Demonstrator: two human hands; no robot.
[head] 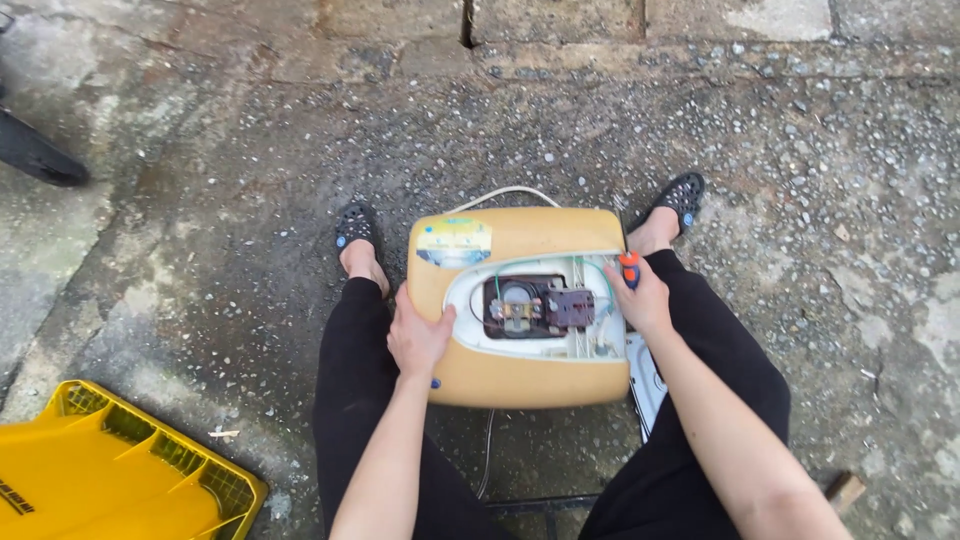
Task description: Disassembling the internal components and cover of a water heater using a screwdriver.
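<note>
A yellow-beige boxy appliance (520, 380) stands on the ground between my legs, its cover off so a white opening shows wires and a dark electrical part (535, 305). My left hand (418, 338) rests flat on the appliance's left edge, steadying it. My right hand (640, 300) is at the right edge, closed around a small screwdriver with an orange and blue handle (629, 268). A white cable (500, 193) loops out behind the appliance.
A yellow plastic crate (110, 470) sits at the bottom left. A white panel (645, 375) lies under my right forearm. A dark tyre-like object (35, 155) is at the far left. Rough concrete ground lies all around; a small wood block (845, 490) lies at the right.
</note>
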